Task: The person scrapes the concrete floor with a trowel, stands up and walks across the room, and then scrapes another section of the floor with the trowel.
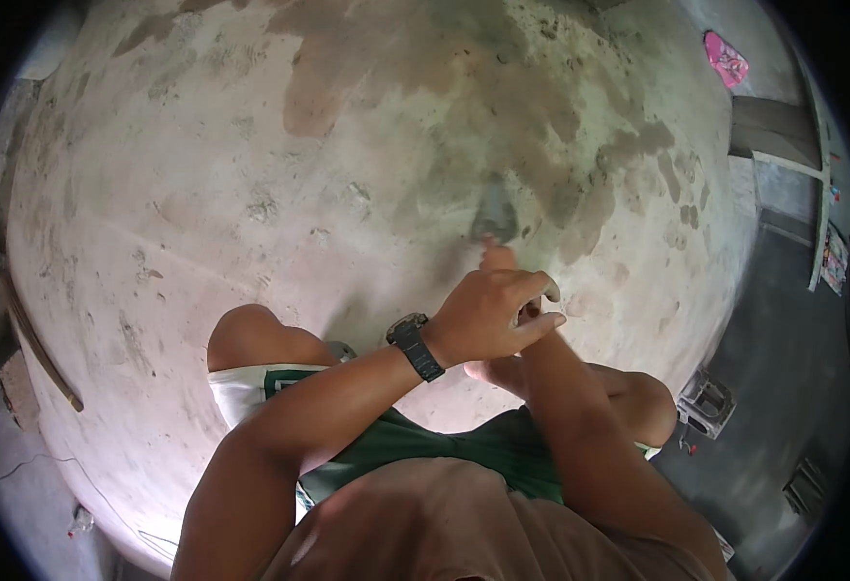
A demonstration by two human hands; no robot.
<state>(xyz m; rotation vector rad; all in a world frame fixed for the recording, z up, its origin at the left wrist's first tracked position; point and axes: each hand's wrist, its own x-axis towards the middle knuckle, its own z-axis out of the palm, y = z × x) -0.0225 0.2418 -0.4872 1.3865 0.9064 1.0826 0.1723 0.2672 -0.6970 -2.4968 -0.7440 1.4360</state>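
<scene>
**Trowel ahead of your stacked hands, blade flat on the cement**

While you crouch over the wet cement floor (250,174), your left hand (488,315) lies folded across the top of your right hand (526,324), so the two are stacked and touching. The left hand's fingers curl over and look closed around the right one. The right hand is mostly hidden beneath; it seems to grip a handle, but you cannot tell how tightly.

Just ahead of the hands, up the picture, sits the trowel (495,218), its grey blade flat on the floor with its long axis running straight away from you. The right hand is the nearer one to it, the left only riding on top.

Darker damp patches spread around and beyond the blade. Open floor lies ahead and to your left. To your right the pale surface ends at a darker strip, where a small grey metal frame (706,399) stands near your right knee.
</scene>
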